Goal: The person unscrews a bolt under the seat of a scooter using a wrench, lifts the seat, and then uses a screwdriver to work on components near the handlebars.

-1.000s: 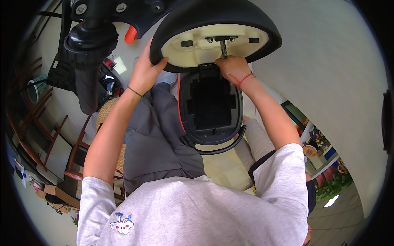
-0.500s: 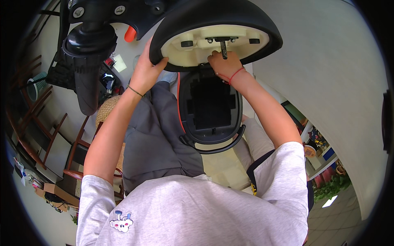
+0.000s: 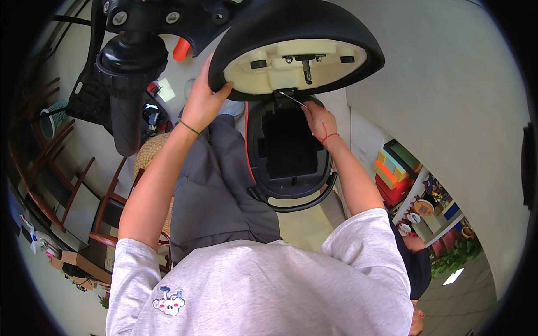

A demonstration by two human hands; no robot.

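Note:
A black seat (image 3: 358,36) is tilted up, its cream underside (image 3: 246,75) facing me. My left hand (image 3: 203,101) grips its left edge, with the thumb on the lower rim and the other fingers hidden behind. Between the fingers of my right hand (image 3: 322,120) is a thin silver metal tool (image 3: 296,101). Its far tip meets the black hinge (image 3: 284,96) under the seat; whether it sits in a screw is too small to tell. A metal latch bar (image 3: 307,71) sticks out of the underside. Below the hinge lies the open black storage compartment (image 3: 291,145).
A black handlebar grip (image 3: 124,120) hangs close on the left. A curved black rail (image 3: 302,206) rounds the compartment's near end. Wooden chairs (image 3: 106,207) stand at left. On the right are a shelf with coloured boxes (image 3: 395,171) and a person's black sleeve (image 3: 417,269).
My right hand has drawn back from the hinge, down and to the right, bringing the thin metal tool into sight. The left hand keeps its hold on the seat.

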